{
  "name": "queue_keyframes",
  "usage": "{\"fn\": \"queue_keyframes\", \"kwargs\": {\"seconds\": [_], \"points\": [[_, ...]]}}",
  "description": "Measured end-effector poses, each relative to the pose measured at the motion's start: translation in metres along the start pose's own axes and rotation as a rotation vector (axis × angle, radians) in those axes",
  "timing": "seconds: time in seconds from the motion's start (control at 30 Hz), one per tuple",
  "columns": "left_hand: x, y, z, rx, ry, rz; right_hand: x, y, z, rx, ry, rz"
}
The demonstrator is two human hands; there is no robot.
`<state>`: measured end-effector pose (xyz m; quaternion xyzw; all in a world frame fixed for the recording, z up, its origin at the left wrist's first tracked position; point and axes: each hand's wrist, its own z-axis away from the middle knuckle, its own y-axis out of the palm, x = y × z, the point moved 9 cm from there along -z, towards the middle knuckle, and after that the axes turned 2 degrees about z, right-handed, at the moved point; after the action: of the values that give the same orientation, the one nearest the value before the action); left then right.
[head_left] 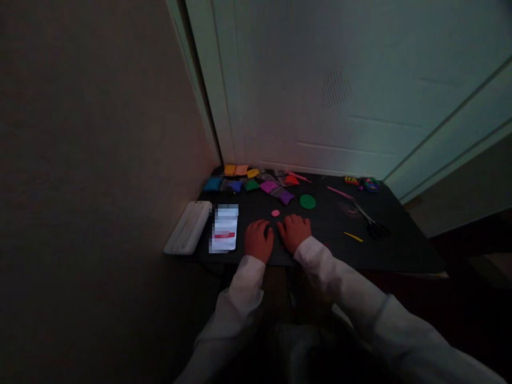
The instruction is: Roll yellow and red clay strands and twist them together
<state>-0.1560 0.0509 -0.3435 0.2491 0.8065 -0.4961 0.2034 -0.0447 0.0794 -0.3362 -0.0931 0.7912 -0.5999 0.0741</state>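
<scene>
My left hand (259, 241) lies palm down near the front edge of the dark table, its thumb apart from its curved fingers. Beside it, my right hand (295, 233) also rests palm down, fingers and thumb apart. No object shows in either hand, though what lies under the palms is hidden. Just beyond the gap between them is a small pink disc (276, 213), flat on the table. A larger green disc (308, 201) lies past my right fingers. Faint reddish bits show by my right wrist, too dim to name.
A lit phone (225, 229) and a white power-bank-like block (188, 228) are at the left. Colourful clay packets (269, 185) line the back. On the right lie scissors (370, 221), a yellow stick (353, 237) and small colourful pieces (371, 184). A white panel (312, 106) rises behind the table (256, 205).
</scene>
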Motion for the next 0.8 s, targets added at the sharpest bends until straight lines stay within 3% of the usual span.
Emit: {"fn": "queue_keyframes", "kwargs": {"seconds": [0.2,0.47,0.6,0.7,0.8], "points": [[0.001,0.000,0.000,-0.004,0.005,0.003,-0.003,-0.001,-0.012,0.004,0.059,0.019],[0.000,0.001,-0.001,0.006,0.013,-0.003,-0.001,-0.002,0.000,-0.011,0.048,-0.007],[0.001,0.002,-0.002,0.015,0.014,0.000,-0.004,-0.016,-0.008,-0.039,0.098,-0.041],[0.001,0.003,-0.002,0.022,0.016,0.001,-0.022,-0.044,-0.007,-0.121,0.119,-0.104],[0.001,0.003,-0.002,0.034,0.016,-0.006,-0.070,-0.069,0.009,-0.205,0.163,-0.137]]}}
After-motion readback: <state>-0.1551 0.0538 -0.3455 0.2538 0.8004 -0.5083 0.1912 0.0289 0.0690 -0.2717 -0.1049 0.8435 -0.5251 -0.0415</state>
